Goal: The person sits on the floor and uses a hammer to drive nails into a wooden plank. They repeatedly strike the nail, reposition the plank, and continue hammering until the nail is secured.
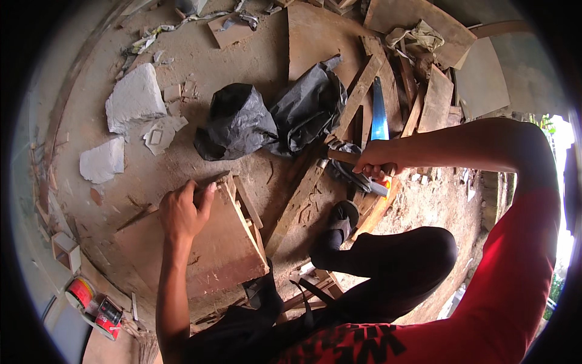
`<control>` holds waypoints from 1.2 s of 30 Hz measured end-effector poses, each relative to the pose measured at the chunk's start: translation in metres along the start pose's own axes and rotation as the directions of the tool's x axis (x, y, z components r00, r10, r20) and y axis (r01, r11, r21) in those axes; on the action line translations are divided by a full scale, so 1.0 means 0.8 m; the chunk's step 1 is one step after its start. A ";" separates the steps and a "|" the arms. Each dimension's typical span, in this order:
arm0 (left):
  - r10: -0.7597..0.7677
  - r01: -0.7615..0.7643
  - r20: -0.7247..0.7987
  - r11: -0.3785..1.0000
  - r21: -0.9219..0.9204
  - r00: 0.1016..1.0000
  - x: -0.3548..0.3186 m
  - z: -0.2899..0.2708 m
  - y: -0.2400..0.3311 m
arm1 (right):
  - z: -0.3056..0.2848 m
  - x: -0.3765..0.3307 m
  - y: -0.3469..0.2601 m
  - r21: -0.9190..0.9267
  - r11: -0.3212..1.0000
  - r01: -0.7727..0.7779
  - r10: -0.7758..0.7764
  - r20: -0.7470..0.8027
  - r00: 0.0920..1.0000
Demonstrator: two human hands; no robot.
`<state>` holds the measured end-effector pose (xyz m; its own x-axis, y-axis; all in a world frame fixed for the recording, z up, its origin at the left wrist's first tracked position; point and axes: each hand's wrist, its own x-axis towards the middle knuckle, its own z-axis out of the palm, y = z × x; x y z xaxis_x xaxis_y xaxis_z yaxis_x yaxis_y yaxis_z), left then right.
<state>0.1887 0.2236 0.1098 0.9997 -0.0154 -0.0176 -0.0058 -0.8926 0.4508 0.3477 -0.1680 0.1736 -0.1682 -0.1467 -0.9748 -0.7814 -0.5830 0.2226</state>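
My left hand (183,209) grips the upper edge of a brown wooden panel (206,255), its fingers bent over the rim. Wooden strips run along the panel's right side, and it stands tilted in front of me. On the right, my right hand (377,165) is closed around the wooden handle of a hammer (344,156). The hammer's head points left, above a nail-strewn plank (301,203). Beneath and beyond my right hand lies a handsaw (379,109) with a bluish blade; an orange part shows just below the hand.
Crumpled black plastic bags (236,124) lie ahead. Loose boards (436,97) pile up at the far right, by a large flat sheet (315,36). White broken chunks (134,100) lie at left. Paint cans (109,315) stand at lower left. My shoe (344,218) is beside the planks.
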 end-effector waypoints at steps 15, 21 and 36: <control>-0.034 0.030 -0.018 0.988 -0.151 0.999 0.028 0.002 0.029 | -0.010 0.013 0.005 0.196 0.928 0.318 -0.347 0.136 0.928; 0.039 -0.068 -0.213 0.989 -0.132 0.976 0.011 0.017 0.021 | -0.012 0.019 0.008 0.015 0.682 0.732 -0.623 -0.513 0.591; 0.198 -0.211 0.420 0.977 -0.015 0.886 0.014 -0.136 0.060 | 0.012 0.054 0.074 -0.290 0.348 0.892 -0.590 -0.807 -0.032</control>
<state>0.2024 0.2298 0.2283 0.8751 -0.3791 -0.3009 -0.2163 -0.8625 0.4576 0.2880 -0.2011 0.1443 0.9513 -0.2958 -0.0869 -0.2477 -0.5653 -0.7868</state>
